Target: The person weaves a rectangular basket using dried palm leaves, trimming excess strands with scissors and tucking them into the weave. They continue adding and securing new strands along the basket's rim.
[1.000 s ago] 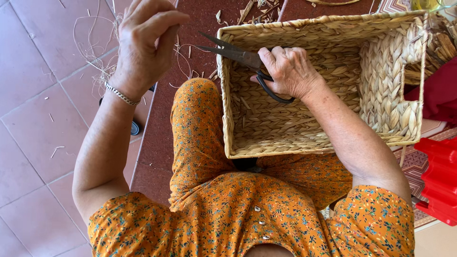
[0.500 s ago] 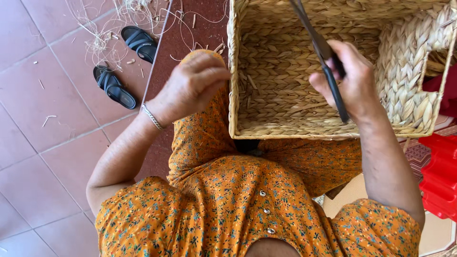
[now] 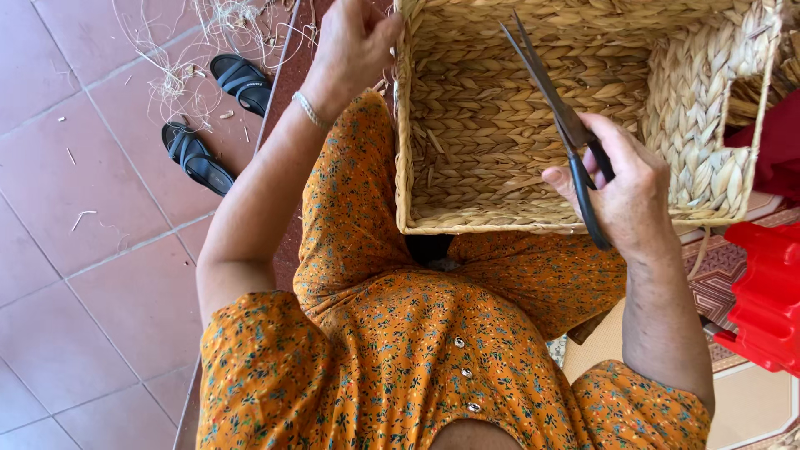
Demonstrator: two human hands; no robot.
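A rectangular woven straw basket (image 3: pixel 467 221) rests on my lap, its opening facing up. My left hand (image 3: pixel 354 46) grips the basket's left rim near the far corner. Over the basket's right side, my right hand (image 3: pixel 625 187) holds black-handled scissors (image 3: pixel 554 112), fingers through the loops, with the blades slightly apart and pointing away from me over the basket's inside. A thin bracelet circles my left wrist. I wear an orange flowered dress.
A pair of black sandals (image 3: pixel 212 125) lies on the reddish tiled floor to the left, with loose straw fibres (image 3: pixel 187 50) scattered near them. A red plastic object (image 3: pixel 767 292) stands at the right edge, next to a patterned mat.
My left hand came down from mid-air and took hold of the basket's left rim. My right hand moved to the basket's right side, swinging the scissors so they point away.
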